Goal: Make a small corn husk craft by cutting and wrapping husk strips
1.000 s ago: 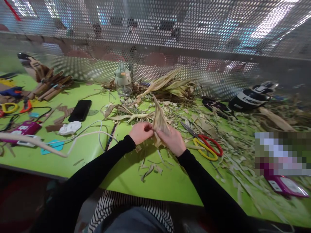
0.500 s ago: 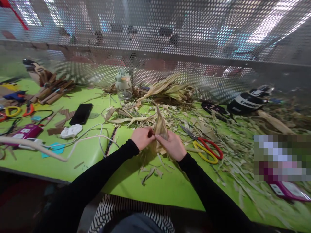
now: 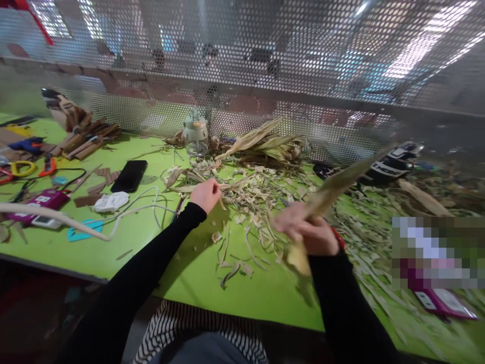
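My right hand [image 3: 312, 233], smeared by motion, grips a long dried corn husk [image 3: 333, 187] that slants up to the right, its lower end hanging below the palm. Left of it, my left hand [image 3: 206, 194] is closed in a pinch above the table, and a thin pale husk strip [image 3: 222, 203] sticks out below the fingers. Behind my right hand, scissors are mostly hidden; part of a red handle [image 3: 339, 238] shows. Between and beyond the hands lie shredded husk scraps [image 3: 257, 194] on the green table [image 3: 265, 298].
A bundle of husks [image 3: 265, 141] and a clear bottle [image 3: 196, 134] stand at the back before a perforated metal screen [image 3: 242, 65]. Leftward are a black phone [image 3: 129, 176], a white cable [image 3: 125, 215] and brown strips [image 3: 89, 137]. A black bottle [image 3: 394, 164] lies at right.
My hands, together on the husk before, have come apart. The right swung right with the husk, in front of the scissors; the left drew slightly left and away with a strip.
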`<state>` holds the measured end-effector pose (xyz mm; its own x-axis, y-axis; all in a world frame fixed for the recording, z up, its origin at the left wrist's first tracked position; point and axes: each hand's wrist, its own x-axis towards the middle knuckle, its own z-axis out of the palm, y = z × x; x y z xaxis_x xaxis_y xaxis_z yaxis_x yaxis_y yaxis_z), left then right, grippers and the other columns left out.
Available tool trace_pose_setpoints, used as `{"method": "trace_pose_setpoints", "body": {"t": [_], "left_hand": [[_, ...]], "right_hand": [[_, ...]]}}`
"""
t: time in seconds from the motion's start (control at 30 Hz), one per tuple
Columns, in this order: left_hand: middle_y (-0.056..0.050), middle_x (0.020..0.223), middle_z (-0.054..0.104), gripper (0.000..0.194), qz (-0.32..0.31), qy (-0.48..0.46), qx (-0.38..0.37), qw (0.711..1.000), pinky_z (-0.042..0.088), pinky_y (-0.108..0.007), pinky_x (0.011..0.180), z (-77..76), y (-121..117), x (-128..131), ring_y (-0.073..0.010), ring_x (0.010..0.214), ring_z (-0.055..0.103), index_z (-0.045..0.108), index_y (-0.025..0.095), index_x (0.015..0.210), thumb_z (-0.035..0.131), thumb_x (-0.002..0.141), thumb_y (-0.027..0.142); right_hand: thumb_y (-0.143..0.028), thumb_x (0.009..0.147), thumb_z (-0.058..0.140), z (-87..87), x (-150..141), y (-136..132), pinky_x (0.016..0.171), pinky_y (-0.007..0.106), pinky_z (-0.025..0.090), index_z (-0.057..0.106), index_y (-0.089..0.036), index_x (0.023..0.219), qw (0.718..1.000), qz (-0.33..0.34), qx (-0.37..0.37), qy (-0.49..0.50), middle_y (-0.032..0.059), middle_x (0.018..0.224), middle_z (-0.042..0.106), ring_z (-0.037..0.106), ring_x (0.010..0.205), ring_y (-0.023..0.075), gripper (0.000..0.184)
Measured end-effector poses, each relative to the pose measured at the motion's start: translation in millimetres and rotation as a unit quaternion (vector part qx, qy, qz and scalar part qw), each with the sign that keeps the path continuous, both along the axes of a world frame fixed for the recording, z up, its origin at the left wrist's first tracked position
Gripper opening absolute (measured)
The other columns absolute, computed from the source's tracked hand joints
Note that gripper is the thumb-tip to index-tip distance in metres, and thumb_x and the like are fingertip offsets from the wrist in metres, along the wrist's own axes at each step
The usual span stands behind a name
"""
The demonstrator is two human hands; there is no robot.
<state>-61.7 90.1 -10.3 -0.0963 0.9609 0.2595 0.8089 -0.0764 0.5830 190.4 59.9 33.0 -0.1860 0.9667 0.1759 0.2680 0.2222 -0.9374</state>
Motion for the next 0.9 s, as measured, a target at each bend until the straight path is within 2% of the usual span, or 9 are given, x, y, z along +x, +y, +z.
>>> {"method": "trace_pose_setpoints", "body": {"t": [0.07,0.13,0.23,0.3,0.37,0.43,0.57,0.7,0.9], "left_hand": [[-0.007,0.081,0.068,0.015,0.015,0.006,-0.002,1.0,0.044,-0.029,0.071,-4.1,0.7,-2.0,-0.0208,0.076,0.063,0.061,0.017,0.087,0.048,0.08,0.021],[-0.009,0.087,0.069,0.026,0.0,0.01,0.001,1.0,0.046,-0.032,0.073,-7.0,-0.2,-0.3,-0.0225,0.079,0.064,0.058,0.016,0.104,0.051,0.08,0.022],[-0.016,0.119,0.061,0.047,-0.069,0.015,0.074,0.995,0.044,-0.037,0.087,-4.5,-7.2,10.2,-0.0247,0.102,0.06,0.048,0.013,0.123,0.055,0.077,0.017],[-0.016,0.129,0.053,0.036,-0.121,-0.018,0.136,0.983,0.039,-0.039,0.096,1.4,-16.1,20.9,-0.0249,0.116,0.051,0.054,0.013,0.117,0.05,0.081,0.017],[-0.011,0.112,0.064,0.026,-0.182,-0.124,0.101,0.97,0.047,-0.034,0.085,7.1,-25.8,32.4,-0.0201,0.097,0.06,0.059,0.016,0.105,0.046,0.087,0.029],[-0.007,0.093,0.068,0.031,-0.234,-0.23,-0.016,0.944,0.05,-0.028,0.07,9.6,-33.2,42.1,-0.0162,0.077,0.063,0.059,0.015,0.099,0.056,0.081,0.04],[0.002,0.06,0.058,0.023,-0.215,-0.39,-0.131,0.886,0.046,-0.023,0.055,4.7,-35.8,50.4,-0.0088,0.052,0.054,0.053,0.014,0.073,0.061,0.076,0.037],[0.003,0.06,0.058,0.022,-0.215,-0.459,-0.164,0.846,0.045,-0.021,0.052,1.3,-33.9,49.0,-0.0073,0.049,0.054,0.052,0.014,0.075,0.065,0.072,0.032],[0.001,0.068,0.061,0.025,-0.204,-0.482,-0.171,0.835,0.046,-0.021,0.055,2.6,-33.8,44.6,-0.0088,0.056,0.056,0.054,0.014,0.083,0.065,0.072,0.033]], "right_hand": [[-0.052,0.081,0.052,7.2,16.3,7.6,0.048,0.027,0.041,0.057,-0.026,0.057,0.999,-0.019,0.002,0.034,-0.0045,0.043,0.046,0.046,0.043,0.0112,0.036],[-0.049,0.077,0.059,12.0,20.5,11.1,0.053,0.026,0.043,0.058,-0.026,0.059,0.989,-0.014,0.011,0.144,-0.0036,0.052,0.051,0.048,0.05,0.0107,0.03],[-0.041,0.066,0.074,8.9,2.6,8.5,0.065,0.027,0.049,0.064,-0.024,0.072,0.979,0.01,-0.076,0.186,-0.0018,0.075,0.063,0.057,0.067,0.0128,0.021],[-0.042,0.068,0.072,1.3,-16.0,4.8,0.07,0.029,0.05,0.065,-0.022,0.079,0.978,0.021,-0.124,0.164,0.0002,0.079,0.066,0.06,0.074,0.016,0.024],[-0.044,0.074,0.066,-7.4,-30.9,2.0,0.074,0.03,0.05,0.065,-0.022,0.088,0.98,0.038,-0.133,0.145,0.0017,0.083,0.067,0.061,0.084,0.0193,0.027],[-0.045,0.078,0.061,-15.3,-38.5,1.6,0.073,0.03,0.05,0.062,-0.022,0.095,0.985,0.058,-0.114,0.112,0.0025,0.088,0.067,0.061,0.089,0.0204,0.029],[-0.042,0.072,0.067,-26.8,-35.0,8.9,0.065,0.028,0.047,0.06,-0.019,0.087,0.999,0.014,-0.025,0.016,0.0012,0.081,0.063,0.057,0.074,0.016,0.029],[-0.043,0.074,0.063,-34.6,-26.0,17.9,0.058,0.024,0.041,0.059,-0.018,0.074,0.997,-0.064,0.038,-0.022,-0.001,0.068,0.056,0.048,0.062,0.0118,0.026],[-0.05,0.084,0.047,-36.6,-30.1,13.6,0.051,0.023,0.037,0.053,-0.018,0.071,0.999,-0.015,0.015,-0.025,-0.0032,0.06,0.046,0.042,0.054,0.0105,0.035]]}}
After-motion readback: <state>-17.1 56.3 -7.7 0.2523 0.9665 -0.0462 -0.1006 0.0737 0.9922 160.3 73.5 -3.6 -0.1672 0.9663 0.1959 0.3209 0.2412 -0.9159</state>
